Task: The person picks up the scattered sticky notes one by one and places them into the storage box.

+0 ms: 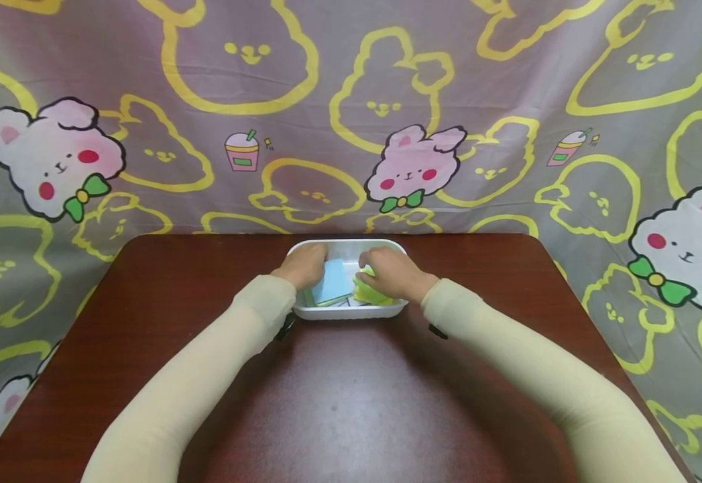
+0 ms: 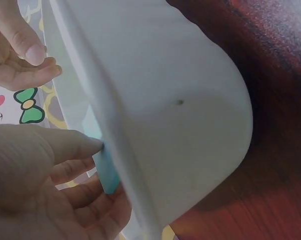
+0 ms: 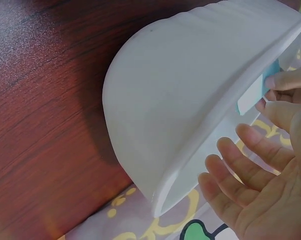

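A white plastic tub (image 1: 351, 312) stands near the table's far edge, with both hands over its inside. My left hand (image 1: 304, 265) pinches a flat light blue rectangle (image 1: 332, 282), like a paper pad, between thumb and fingers. In the left wrist view, the blue piece (image 2: 106, 170) dips behind the tub's rim. My right hand (image 1: 395, 272) hovers over the right half, above a yellow-green object (image 1: 375, 292) of unclear kind. In the right wrist view, that hand (image 3: 265, 185) has loose, spread fingers holding nothing. White papers with dark marks (image 1: 344, 303) partly show on the tub's bottom.
The tub rests on a dark reddish-brown wooden table (image 1: 338, 402). Behind and beside the table hangs a grey cloth (image 1: 302, 141) printed with yellow outlines and white rabbits. Cream sleeves (image 1: 206, 376) cover both arms.
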Action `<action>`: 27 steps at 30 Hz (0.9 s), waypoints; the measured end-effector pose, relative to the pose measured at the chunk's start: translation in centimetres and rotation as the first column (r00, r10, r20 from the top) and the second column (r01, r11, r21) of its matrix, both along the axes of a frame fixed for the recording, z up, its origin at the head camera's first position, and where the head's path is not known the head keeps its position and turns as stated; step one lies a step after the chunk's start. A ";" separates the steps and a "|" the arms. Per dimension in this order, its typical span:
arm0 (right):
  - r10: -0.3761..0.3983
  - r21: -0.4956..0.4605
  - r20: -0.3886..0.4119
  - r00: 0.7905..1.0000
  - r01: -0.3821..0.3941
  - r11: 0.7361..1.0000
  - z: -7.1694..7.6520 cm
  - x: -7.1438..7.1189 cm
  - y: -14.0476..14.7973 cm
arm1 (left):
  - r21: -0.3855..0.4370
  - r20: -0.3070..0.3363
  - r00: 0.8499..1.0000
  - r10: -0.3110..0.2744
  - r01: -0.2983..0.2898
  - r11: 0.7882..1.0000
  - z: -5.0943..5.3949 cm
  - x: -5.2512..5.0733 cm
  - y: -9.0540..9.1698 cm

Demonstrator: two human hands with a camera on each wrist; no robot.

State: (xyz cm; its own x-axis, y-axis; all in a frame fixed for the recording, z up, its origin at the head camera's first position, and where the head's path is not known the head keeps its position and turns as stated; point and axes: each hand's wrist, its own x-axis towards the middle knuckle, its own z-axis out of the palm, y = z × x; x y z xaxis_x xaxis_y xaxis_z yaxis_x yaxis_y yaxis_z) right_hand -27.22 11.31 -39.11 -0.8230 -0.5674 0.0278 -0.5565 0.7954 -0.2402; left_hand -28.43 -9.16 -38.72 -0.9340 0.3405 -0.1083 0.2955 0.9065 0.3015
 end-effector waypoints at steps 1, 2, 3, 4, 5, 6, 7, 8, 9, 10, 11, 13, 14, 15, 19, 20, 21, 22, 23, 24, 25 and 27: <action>0.002 0.000 -0.004 1.000 -0.002 1.000 0.0 0.0 0.0 | 0.001 0.005 1.000 0.001 -0.001 1.000 0.0 0.0 -0.1; 0.003 0.002 -0.006 1.000 -0.003 1.000 0.0 -0.1 0.0 | 0.000 0.005 1.000 0.000 0.000 1.000 0.0 0.0 -0.1; 0.004 0.002 -0.008 1.000 -0.004 1.000 0.0 -0.1 0.0 | 0.001 0.008 1.000 -0.001 0.001 1.000 0.0 0.0 -0.1; 0.005 0.003 -0.011 1.000 -0.005 1.000 0.0 -0.2 0.0 | 0.002 0.010 1.000 -0.002 0.002 1.000 -0.1 0.0 -0.1; 0.006 0.005 -0.014 1.000 -0.006 1.000 -0.1 -0.2 -0.1 | -0.001 0.013 1.000 -0.004 0.004 1.000 -0.1 0.0 -0.2; 0.006 0.006 -0.014 1.000 -0.006 1.000 -0.1 -0.2 -0.1 | -0.002 0.016 1.000 -0.005 0.005 1.000 -0.1 0.0 -0.2; 0.005 0.010 -0.014 1.000 -0.005 1.000 -0.1 -0.2 -0.1 | -0.004 0.021 1.000 -0.004 0.004 1.000 -0.2 0.0 -0.2; 0.007 0.010 -0.014 1.000 -0.007 1.000 -0.1 -0.2 -0.1 | -0.005 0.027 1.000 -0.005 0.005 1.000 -0.3 -0.1 -0.2; 0.008 0.011 -0.013 1.000 -0.008 1.000 -0.1 -0.2 -0.1 | -0.008 0.031 1.000 -0.007 0.007 1.000 -0.3 -0.1 -0.1; 0.008 0.011 -0.012 1.000 -0.008 1.000 -0.1 -0.2 -0.1 | -0.011 0.037 0.999 -0.006 0.006 1.000 -0.4 -0.1 -0.1; 0.009 0.011 -0.010 1.000 -0.009 1.000 -0.1 -0.2 -0.1 | -0.015 0.042 0.999 -0.005 0.006 1.000 -0.5 -0.1 -0.1; 0.013 0.011 -0.010 1.000 -0.013 1.000 -0.1 -0.2 -0.2 | -0.022 0.046 0.999 -0.003 0.004 1.000 -0.6 -0.1 -0.1; 0.013 0.012 -0.009 1.000 -0.013 1.000 0.0 -0.2 -0.2 | -0.027 0.044 0.999 -0.002 0.003 1.000 -0.7 -0.1 -0.1; 0.013 0.013 -0.008 1.000 -0.013 1.000 0.0 -0.1 -0.3 | -0.030 0.045 0.999 0.001 0.001 1.000 -0.7 -0.1 -0.1; 0.014 0.019 -0.008 1.000 -0.014 1.000 0.0 -0.1 -0.3 | -0.038 0.046 0.999 0.014 -0.012 0.999 -1.0 -0.1 0.0; 0.013 0.020 -0.010 1.000 -0.013 1.000 0.0 -0.1 -0.4 | -0.039 0.043 0.999 0.014 -0.013 0.999 -1.1 -0.1 0.1; 0.013 0.021 -0.012 1.000 -0.012 1.000 0.0 -0.1 -0.4 | -0.040 0.041 0.999 0.015 -0.014 0.999 -1.1 -0.1 0.1; 0.012 0.021 -0.014 1.000 -0.012 1.000 0.0 -0.1 -0.4 | -0.042 0.038 0.999 0.016 -0.014 0.999 -1.1 -0.1 0.1; 0.012 0.019 -0.016 1.000 -0.011 1.000 -0.1 -0.1 -0.4 | -0.044 0.038 0.999 0.016 -0.015 0.999 -1.2 -0.1 0.1; 0.012 0.019 -0.019 1.000 -0.011 1.000 -0.1 -0.1 -0.4 | -0.043 0.041 0.999 0.020 -0.018 0.999 -1.2 -0.1 0.2; 0.013 0.018 -0.021 1.000 -0.012 1.000 -0.1 -0.1 -0.4 | -0.044 0.042 0.999 0.021 -0.019 0.999 -1.2 -0.1 0.2; 0.012 0.016 -0.019 1.000 -0.011 1.000 -0.2 -0.1 -0.4 | -0.044 0.049 0.998 0.027 -0.025 0.999 -1.2 -0.1 0.2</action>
